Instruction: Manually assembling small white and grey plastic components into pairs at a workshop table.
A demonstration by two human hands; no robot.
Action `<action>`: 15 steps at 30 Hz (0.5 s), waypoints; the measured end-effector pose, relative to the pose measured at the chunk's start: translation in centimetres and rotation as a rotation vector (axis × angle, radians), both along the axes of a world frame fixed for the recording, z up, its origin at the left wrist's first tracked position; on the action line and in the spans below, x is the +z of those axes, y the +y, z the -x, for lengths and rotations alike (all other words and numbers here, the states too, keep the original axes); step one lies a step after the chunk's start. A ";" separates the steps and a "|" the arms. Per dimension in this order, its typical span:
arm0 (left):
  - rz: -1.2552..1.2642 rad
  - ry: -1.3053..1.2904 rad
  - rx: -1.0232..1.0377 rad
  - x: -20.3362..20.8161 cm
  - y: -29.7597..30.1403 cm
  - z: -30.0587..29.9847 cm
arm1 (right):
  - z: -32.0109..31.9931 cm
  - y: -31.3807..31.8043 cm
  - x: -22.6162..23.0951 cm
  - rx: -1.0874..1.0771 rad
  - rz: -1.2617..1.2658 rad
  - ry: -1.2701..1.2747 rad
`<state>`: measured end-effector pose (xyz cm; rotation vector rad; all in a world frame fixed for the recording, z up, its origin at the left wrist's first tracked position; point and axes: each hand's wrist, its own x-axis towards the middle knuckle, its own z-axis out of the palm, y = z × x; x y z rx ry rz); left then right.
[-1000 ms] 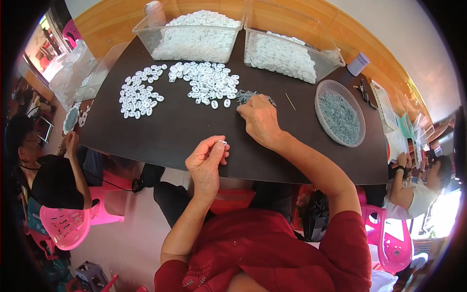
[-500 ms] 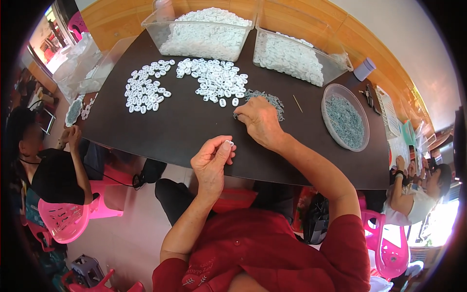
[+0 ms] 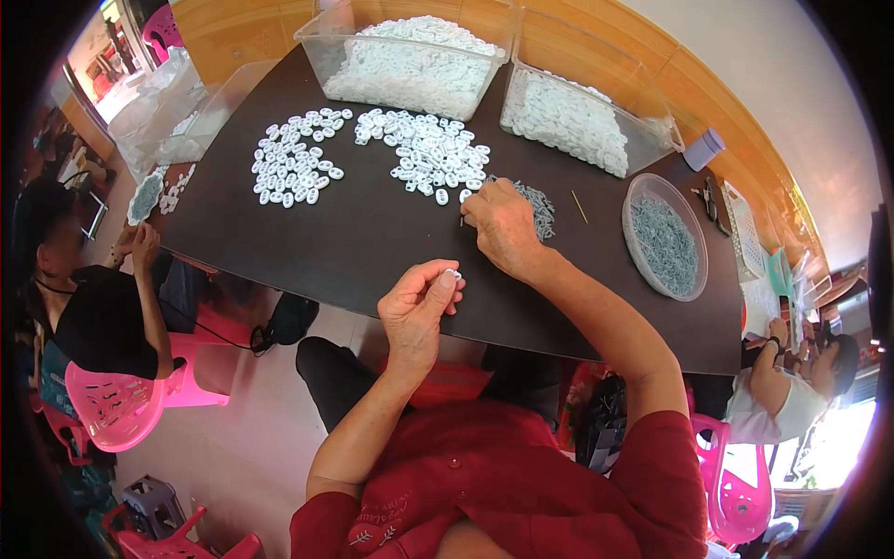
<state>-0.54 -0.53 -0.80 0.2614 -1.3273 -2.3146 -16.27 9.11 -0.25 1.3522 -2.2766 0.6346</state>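
Note:
My left hand point(image 3: 419, 307) is closed in front of the table's near edge, pinching a small white oval plastic piece point(image 3: 456, 275) between thumb and fingers. Farther forward, my right hand point(image 3: 504, 228) has its fingers pressed together low over the tabletop, at the left side of a pile of small grey screws point(image 3: 537, 207). A thin dark tip, apparently a screw, shows under those fingertips. Just beyond the right hand lies a heap of white oval pieces with two holes point(image 3: 433, 154). A second group of white pieces point(image 3: 291, 168) is spread to its left.
Two clear bins point(image 3: 402, 70) point(image 3: 568, 116) full of white pieces line the back of the dark table point(image 3: 372, 242). On the right are a round tub of grey screws point(image 3: 663, 238), a thin stick point(image 3: 579, 207), a lilac-capped container point(image 3: 704, 149) and pliers point(image 3: 711, 205). People sit at both sides.
The whole view has shifted slightly, so the table items appear farther right. Both hands keep nearly the same places and grips; the right fingers have curled in a little.

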 end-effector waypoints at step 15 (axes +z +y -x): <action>-0.047 -0.053 -0.068 0.9 -0.3 -0.1 | -3.8 2.4 3.0 0.021 0.202 -0.721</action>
